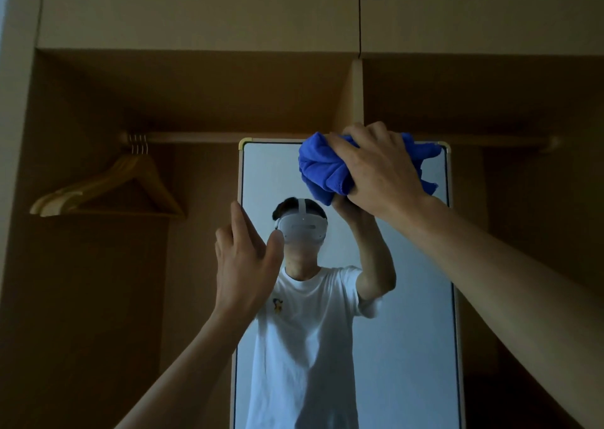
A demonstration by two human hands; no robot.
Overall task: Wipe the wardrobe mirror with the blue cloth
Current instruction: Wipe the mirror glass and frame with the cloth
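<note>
- The right hand [382,170] has its grip clamped round the bunched blue cloth [323,170]. It presses the wad flat against the glass in the upper centre-right of the frame.
- The cloth sits at the very top of the mirror [415,265], touching or overlapping the top rail of its frame [274,140] and close to the upper right corner.
- The mirror's long axis runs vertically, from that top rail down past the bottom of the frame. Nearly all the glass therefore lies below and to the left of the cloth, so the coming stroke probably has to travel leftward along the top or straight down.
- The left hand [242,265] is lower, at the mirror's left edge in mid-frame. Its fingers are mostly straight, the thumb is spread, and it holds nothing. It seems to steady the frame, though contact cannot be confirmed.
- The glass is smooth and reflects a person in a white T-shirt. The dim light shows no streaks or marks.
- The mirror stands in an open wooden wardrobe. A hanging rail [202,137] passes behind its top, wooden hangers [108,186] hang at the upper left, and closed cupboard doors [196,6] run along the top.
</note>
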